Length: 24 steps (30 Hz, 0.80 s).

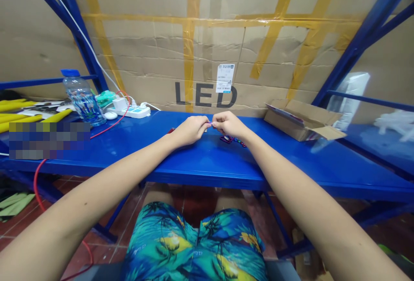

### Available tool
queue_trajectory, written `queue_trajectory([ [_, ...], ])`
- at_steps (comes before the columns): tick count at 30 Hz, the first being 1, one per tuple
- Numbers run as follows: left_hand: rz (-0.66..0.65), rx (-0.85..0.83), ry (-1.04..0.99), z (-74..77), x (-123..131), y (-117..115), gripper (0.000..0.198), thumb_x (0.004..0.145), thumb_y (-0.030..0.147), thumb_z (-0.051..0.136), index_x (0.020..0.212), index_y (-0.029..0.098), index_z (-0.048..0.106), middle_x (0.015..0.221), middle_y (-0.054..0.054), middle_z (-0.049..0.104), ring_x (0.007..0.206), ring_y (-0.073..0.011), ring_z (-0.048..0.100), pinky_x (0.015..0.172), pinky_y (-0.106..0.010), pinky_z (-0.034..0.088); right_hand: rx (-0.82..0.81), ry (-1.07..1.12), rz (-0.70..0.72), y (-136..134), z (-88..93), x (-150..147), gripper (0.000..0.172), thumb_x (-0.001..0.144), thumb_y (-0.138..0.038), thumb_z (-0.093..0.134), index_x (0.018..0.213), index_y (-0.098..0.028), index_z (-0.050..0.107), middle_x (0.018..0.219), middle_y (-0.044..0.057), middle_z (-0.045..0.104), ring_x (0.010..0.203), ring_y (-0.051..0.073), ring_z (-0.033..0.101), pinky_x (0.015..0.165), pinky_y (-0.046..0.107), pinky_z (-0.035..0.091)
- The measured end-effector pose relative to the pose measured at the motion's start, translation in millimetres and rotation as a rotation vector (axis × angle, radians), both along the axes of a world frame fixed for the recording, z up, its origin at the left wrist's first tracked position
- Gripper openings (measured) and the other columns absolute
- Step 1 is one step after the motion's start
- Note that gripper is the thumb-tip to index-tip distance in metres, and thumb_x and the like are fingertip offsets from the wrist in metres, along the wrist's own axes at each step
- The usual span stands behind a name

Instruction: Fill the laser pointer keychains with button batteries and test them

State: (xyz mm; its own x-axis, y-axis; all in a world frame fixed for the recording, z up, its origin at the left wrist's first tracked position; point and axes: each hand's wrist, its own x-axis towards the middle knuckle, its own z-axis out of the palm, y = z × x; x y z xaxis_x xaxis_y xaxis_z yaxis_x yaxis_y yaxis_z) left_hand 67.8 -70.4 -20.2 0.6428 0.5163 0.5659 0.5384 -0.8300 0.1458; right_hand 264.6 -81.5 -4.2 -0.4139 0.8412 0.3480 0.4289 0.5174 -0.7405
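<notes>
My left hand (193, 129) and my right hand (229, 124) meet above the middle of the blue table. Both are closed, fingertips pinching a small purple piece (210, 123) between them; most of it is hidden by the fingers. Under my right wrist lies a dark purple, shiny loop-shaped item (225, 139), like a small carabiner. Beside it runs a row of small shiny coloured pieces (238, 141), partly covered by my forearm. A red item (171, 130) peeks out behind my left wrist.
On the blue table (207, 164), an open cardboard box (299, 119) stands right. A water bottle (83, 98), white power strip (137, 110), red cable (40, 182) and yellow-handled tools (22, 117) are left. A large cardboard panel (155, 57) backs the table.
</notes>
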Motion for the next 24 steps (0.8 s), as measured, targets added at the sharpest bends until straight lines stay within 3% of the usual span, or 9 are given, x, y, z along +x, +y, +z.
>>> queue_trajectory([
  [5,0.05,0.03,-0.018,1.0,0.7,-1.4,0.03,0.101,0.03,0.038,0.094,0.015,0.063,0.092,-0.012,0.07,0.086,-0.024,0.065,0.078,-0.036,0.048,-0.113,0.07,-0.017,-5.0,7.4,-1.8,0.017,0.078,-0.025,0.056,0.063,-0.019,0.054,0.043,-0.006,0.039,0.041,0.01,0.034,0.044,0.026,0.029],
  [8,0.103,0.032,-0.089,2.7,-1.1,0.9,0.024,0.1,0.028,0.04,0.098,0.016,0.061,0.096,-0.012,0.07,0.089,-0.0249,0.065,0.079,-0.037,0.048,0.039,-0.139,-0.109,-4.1,12.4,6.6,0.026,0.085,-0.034,0.056,0.066,-0.017,0.061,0.048,-0.002,0.048,0.047,0.012,0.041,0.05,0.028,0.032],
  [11,0.132,0.015,-0.155,3.5,-6.6,6.0,0.017,0.098,0.027,0.045,0.1,0.018,0.06,0.1,-0.011,0.071,0.093,-0.0249,0.065,0.082,-0.038,0.049,0.13,-0.439,-0.213,0.7,12.7,19.5,0.028,0.081,-0.033,0.063,0.058,-0.017,0.06,0.053,0.001,0.055,0.054,0.013,0.046,0.053,0.029,0.032],
  [16,0.136,-0.012,-0.189,2.8,-13.8,12.0,0.011,0.095,0.025,0.049,0.098,0.018,0.057,0.097,-0.009,0.07,0.091,-0.0243,0.064,0.082,-0.038,0.049,-0.014,-0.711,-0.171,2.6,8.0,26.2,0.017,0.067,-0.028,0.081,0.061,-0.019,0.068,0.062,0.003,0.067,0.053,0.015,0.053,0.05,0.029,0.035],
  [24,0.051,-0.035,-0.19,0.0,-11.7,13.4,0.008,0.091,0.02,0.052,0.098,0.019,0.055,0.095,-0.008,0.069,0.087,-0.0229,0.063,0.079,-0.037,0.048,-0.055,-0.69,-0.048,-14.7,7.6,3.2,0.007,0.069,-0.013,0.07,0.066,-0.019,0.069,0.066,0.003,0.07,0.054,0.016,0.057,0.05,0.029,0.038],
])
